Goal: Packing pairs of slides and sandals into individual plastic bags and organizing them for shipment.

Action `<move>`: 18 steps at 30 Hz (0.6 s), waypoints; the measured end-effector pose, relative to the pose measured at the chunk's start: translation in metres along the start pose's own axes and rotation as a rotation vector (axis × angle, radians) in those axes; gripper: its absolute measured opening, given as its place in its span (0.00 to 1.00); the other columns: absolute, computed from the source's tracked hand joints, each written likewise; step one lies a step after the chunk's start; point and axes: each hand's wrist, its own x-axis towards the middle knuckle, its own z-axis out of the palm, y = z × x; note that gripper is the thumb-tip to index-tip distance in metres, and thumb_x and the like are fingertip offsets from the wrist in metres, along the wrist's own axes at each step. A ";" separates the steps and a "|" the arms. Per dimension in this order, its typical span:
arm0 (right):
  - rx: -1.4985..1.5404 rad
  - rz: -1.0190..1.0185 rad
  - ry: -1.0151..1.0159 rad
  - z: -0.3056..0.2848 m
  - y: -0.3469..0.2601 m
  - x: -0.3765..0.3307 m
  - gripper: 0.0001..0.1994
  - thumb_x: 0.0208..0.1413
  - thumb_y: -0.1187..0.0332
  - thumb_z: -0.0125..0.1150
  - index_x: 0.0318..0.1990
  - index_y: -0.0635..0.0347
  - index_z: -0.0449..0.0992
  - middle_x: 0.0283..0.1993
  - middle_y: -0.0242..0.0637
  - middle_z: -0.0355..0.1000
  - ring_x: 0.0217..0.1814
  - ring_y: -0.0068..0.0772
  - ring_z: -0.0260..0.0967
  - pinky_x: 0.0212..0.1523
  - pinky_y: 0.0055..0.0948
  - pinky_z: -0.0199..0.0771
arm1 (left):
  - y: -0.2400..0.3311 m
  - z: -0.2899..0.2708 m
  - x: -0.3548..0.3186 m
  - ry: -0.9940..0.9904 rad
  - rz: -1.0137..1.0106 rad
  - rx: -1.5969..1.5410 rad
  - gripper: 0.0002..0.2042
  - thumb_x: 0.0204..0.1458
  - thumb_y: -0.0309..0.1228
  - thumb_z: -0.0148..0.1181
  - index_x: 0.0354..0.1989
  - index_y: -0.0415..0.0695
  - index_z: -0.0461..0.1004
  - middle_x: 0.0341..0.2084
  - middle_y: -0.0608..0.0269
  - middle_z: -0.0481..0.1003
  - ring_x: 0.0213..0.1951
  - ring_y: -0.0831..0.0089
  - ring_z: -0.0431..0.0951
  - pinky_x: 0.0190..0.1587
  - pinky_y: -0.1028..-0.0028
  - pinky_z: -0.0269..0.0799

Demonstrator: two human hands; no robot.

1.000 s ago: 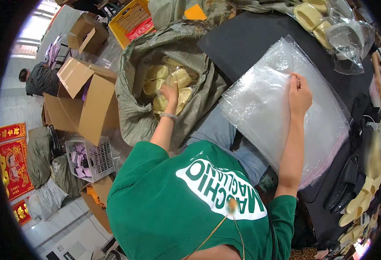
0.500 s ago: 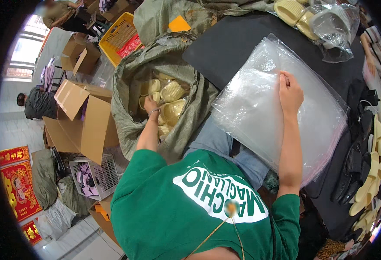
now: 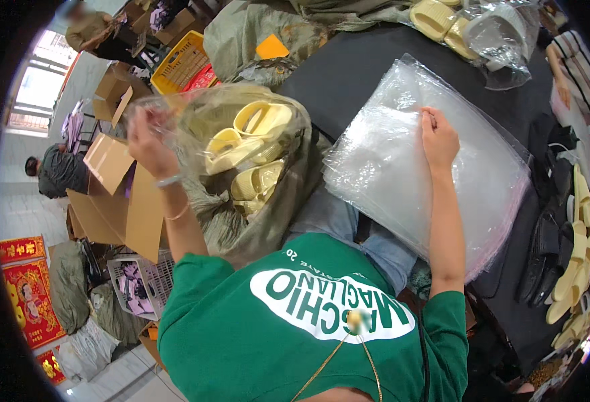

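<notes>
My left hand [image 3: 151, 142] is raised at the left of the woven sack, its fingers closed on the edge of a clear plastic bag [image 3: 191, 110], slightly blurred. Pale yellow slippers [image 3: 263, 119] show through the film, above the sack's mouth; how many are inside the bag I cannot tell. The grey-green woven sack [image 3: 231, 234] stands open against my left leg. Over a stack of clear flat plastic bags [image 3: 476, 181] rests my right hand [image 3: 440, 142], fingers curled together; what is between the fingertips, if anything, is hidden.
The stack lies on a black tabletop [image 3: 345, 77]. Bagged slippers [image 3: 499, 37] sit at its far edge; black shoes [image 3: 543, 261] and yellow slippers [image 3: 570, 268] line the right. Cardboard boxes [image 3: 144, 214] and a yellow crate [image 3: 181, 63] stand left. Other people [image 3: 87, 30] are nearby.
My left hand has come up out of the sack and moved left, drawing up a clear bag with slippers showing in it. My right hand has stayed on the stack.
</notes>
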 end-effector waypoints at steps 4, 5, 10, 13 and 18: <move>-0.009 0.042 -0.096 -0.004 -0.013 0.002 0.11 0.57 0.57 0.53 0.41 0.45 0.78 0.32 0.38 0.77 0.37 0.44 0.75 0.38 0.40 0.71 | 0.066 0.047 0.033 -0.261 0.029 -0.307 0.10 0.60 0.32 0.49 0.40 0.39 0.75 0.34 0.64 0.76 0.33 0.75 0.75 0.38 0.75 0.74; -0.025 0.048 -0.069 -0.011 -0.014 0.004 0.11 0.57 0.57 0.53 0.41 0.45 0.78 0.32 0.38 0.77 0.37 0.44 0.75 0.38 0.40 0.71 | 0.084 0.068 0.032 -0.365 0.037 -0.368 0.11 0.60 0.32 0.50 0.41 0.37 0.74 0.37 0.61 0.76 0.37 0.72 0.76 0.42 0.72 0.74; 0.292 -0.015 -0.531 -0.051 -0.008 0.013 0.24 0.62 0.50 0.44 0.55 0.58 0.69 0.45 0.47 0.75 0.46 0.45 0.74 0.46 0.37 0.71 | 0.163 0.167 0.008 -0.501 -0.050 -0.582 0.16 0.64 0.35 0.42 0.50 0.36 0.71 0.47 0.53 0.74 0.49 0.57 0.76 0.46 0.63 0.75; 0.714 0.315 -0.743 -0.121 -0.087 -0.022 0.34 0.64 0.43 0.36 0.64 0.64 0.56 0.53 0.49 0.69 0.52 0.46 0.71 0.52 0.38 0.69 | 0.170 0.163 -0.024 -0.813 0.129 -0.804 0.15 0.65 0.37 0.41 0.49 0.40 0.69 0.44 0.57 0.75 0.47 0.64 0.75 0.51 0.66 0.72; 1.540 0.301 -0.556 -0.177 -0.058 -0.052 0.36 0.63 0.40 0.30 0.69 0.58 0.43 0.65 0.48 0.58 0.62 0.45 0.63 0.59 0.45 0.65 | 0.172 0.170 -0.151 -0.772 0.300 -0.536 0.18 0.63 0.37 0.43 0.47 0.34 0.73 0.47 0.47 0.74 0.47 0.52 0.77 0.44 0.60 0.74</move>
